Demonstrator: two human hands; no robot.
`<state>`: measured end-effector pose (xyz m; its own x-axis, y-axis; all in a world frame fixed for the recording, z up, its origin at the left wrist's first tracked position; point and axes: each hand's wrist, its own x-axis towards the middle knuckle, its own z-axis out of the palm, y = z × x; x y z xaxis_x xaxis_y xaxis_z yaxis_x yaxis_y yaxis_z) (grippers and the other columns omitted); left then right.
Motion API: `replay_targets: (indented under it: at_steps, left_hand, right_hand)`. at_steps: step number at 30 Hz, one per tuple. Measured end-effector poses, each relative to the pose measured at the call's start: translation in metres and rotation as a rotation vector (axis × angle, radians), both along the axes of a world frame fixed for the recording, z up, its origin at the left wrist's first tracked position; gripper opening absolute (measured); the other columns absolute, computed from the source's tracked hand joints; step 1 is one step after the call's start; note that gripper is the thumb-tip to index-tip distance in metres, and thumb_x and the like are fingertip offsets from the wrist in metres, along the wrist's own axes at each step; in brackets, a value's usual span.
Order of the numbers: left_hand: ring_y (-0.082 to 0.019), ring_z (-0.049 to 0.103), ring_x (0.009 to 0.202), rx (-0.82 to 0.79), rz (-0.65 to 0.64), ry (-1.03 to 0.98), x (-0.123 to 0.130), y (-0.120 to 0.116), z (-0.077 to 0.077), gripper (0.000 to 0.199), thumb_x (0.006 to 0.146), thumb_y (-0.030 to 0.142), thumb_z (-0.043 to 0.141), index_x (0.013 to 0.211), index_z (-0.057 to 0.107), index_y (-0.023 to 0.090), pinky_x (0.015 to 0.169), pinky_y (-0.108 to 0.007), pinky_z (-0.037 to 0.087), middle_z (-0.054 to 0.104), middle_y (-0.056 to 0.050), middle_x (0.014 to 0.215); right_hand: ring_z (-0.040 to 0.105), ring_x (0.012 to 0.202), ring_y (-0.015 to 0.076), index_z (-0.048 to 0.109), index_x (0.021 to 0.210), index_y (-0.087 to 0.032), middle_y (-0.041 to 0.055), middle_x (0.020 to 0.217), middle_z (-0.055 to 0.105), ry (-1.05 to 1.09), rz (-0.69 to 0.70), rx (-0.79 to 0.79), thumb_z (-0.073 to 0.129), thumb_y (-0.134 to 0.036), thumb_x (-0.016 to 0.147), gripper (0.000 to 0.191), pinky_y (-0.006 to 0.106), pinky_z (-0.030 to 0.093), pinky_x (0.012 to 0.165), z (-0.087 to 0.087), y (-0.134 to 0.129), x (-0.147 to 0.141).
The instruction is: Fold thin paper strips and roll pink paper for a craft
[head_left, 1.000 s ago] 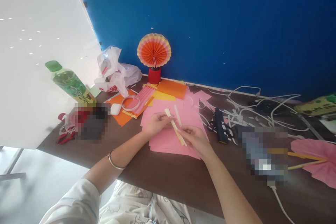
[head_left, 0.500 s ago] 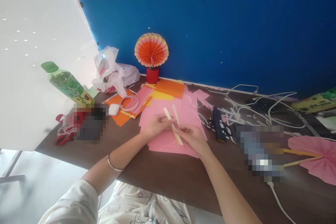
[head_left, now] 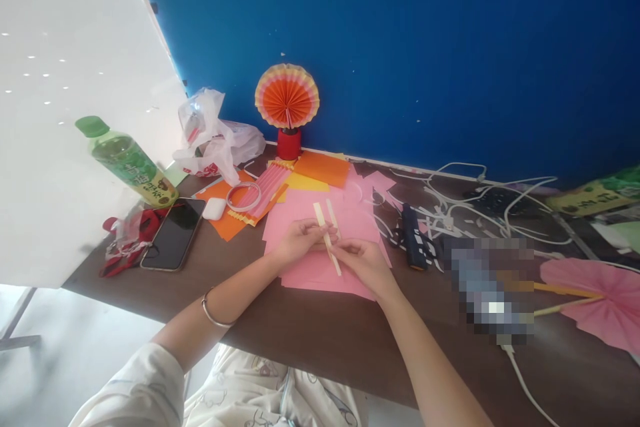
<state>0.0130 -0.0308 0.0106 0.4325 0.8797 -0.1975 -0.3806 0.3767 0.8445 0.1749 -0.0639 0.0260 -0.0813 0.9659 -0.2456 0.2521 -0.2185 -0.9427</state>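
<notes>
Two hands (head_left: 327,248) holding two pale strips (head_left: 330,243), one pleated fan (head_left: 287,97) behind

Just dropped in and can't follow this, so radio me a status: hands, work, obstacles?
Left hand and right hand both on pale strip. Strip above pink paper. Nothing seen blocking it.

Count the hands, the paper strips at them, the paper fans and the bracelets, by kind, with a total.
Hands: 2 (left hand, right hand)
Strips: 2 (wide strip, narrow strip)
Fans: 2 (orange fan, pink fan)
Bracelets: 1 (bracelet)
Total: 7
</notes>
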Motion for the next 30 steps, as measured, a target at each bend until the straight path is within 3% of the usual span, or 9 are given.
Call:
replay_targets:
  at_steps: [7, 16, 26, 30]
  left_hand:
    - [-0.023, 0.064, 0.092, 0.018, -0.018, 0.004, 0.000, -0.001, 0.002, 0.035, 0.071, 0.036, 0.067, 0.094, 0.063, 0.011, 0.092, -0.045, 0.045, 0.067, -0.013, 0.099]
    - [-0.023, 0.064, 0.093, 0.000, -0.041, -0.024, 0.000, -0.001, -0.002, 0.032, 0.074, 0.034, 0.065, 0.097, 0.062, 0.012, 0.093, -0.045, 0.044, 0.066, -0.012, 0.103]
    - [-0.021, 0.065, 0.090, -0.077, 0.065, -0.129, -0.003, 0.004, 0.002, 0.025, 0.074, 0.029, 0.066, 0.090, 0.063, 0.010, 0.095, -0.044, 0.043, 0.067, -0.013, 0.098]
    - [-0.020, 0.066, 0.087, -0.092, 0.085, -0.129, -0.003, 0.004, 0.003, 0.024, 0.074, 0.028, 0.067, 0.089, 0.063, 0.010, 0.094, -0.044, 0.044, 0.068, -0.012, 0.096]
  right_hand:
    - [0.063, 0.073, 0.0198, 0.067, 0.070, -0.016, 0.0061, 0.075, 0.069, 0.015, -0.035, -0.009, 0.071, -0.041, 0.061, 0.027, 0.029, 0.046, 0.070, -0.003, 0.000, 0.000]
    - [0.060, 0.061, 0.0161, 0.059, 0.067, -0.017, 0.0026, 0.064, 0.064, 0.038, -0.068, -0.014, 0.073, -0.045, 0.058, 0.032, 0.025, 0.044, 0.056, -0.005, 0.000, -0.001]
    - [0.047, 0.047, 0.0117, 0.061, 0.070, -0.018, -0.0020, 0.050, 0.051, 0.007, -0.071, 0.013, 0.061, -0.057, 0.066, 0.040, 0.023, 0.030, 0.042, 0.012, 0.000, -0.001]
    - [0.047, 0.048, 0.0115, 0.063, 0.073, -0.017, -0.0017, 0.052, 0.052, 0.032, 0.016, -0.034, 0.064, -0.054, 0.064, 0.038, 0.023, 0.033, 0.044, 0.014, -0.002, -0.004]
